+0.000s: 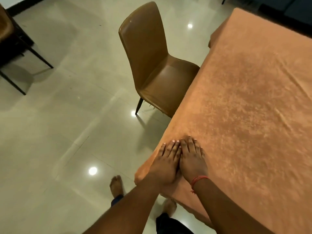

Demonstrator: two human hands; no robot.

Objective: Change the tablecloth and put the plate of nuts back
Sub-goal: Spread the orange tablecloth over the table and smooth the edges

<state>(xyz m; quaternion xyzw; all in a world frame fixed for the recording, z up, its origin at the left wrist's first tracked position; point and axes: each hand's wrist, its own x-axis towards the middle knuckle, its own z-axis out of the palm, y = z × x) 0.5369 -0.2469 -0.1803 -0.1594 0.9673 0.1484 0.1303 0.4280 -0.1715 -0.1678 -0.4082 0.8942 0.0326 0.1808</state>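
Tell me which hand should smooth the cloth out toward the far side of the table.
Right, probably. Both hands lie flat, side by side, at the tablecloth's near corner, but the right hand sits further inboard, while the left hand is at the edge by the chair.

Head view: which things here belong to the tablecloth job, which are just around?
Job:
- orange tablecloth, spread over the table
- left hand and right hand, pressed flat on it, side by side

Just around:
- brown chair at the table's side
- dark chair, far left

No nut plate in view.
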